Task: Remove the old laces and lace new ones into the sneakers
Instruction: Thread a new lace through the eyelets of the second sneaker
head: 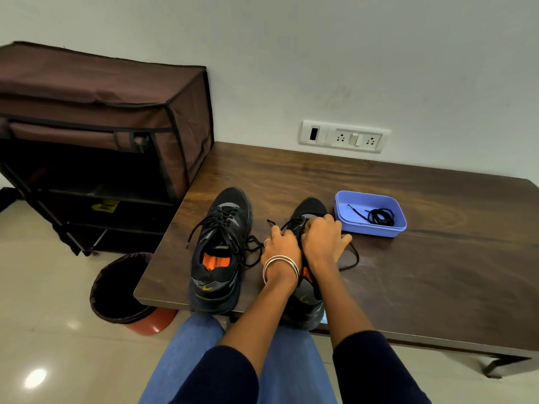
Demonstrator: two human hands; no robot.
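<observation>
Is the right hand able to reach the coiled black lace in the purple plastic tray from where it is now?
Probably yes. The right hand rests on the right black sneaker, just beside the purple plastic tray; the tray is open-topped and nothing lies between it and the coiled black lace.

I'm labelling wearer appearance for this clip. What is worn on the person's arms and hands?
Both forearms are bare, with dark navy sleeves pushed up near the elbows. The left hand has thin silver bangles at the wrist and a ring on one finger. The right hand shows no jewellery.
</observation>
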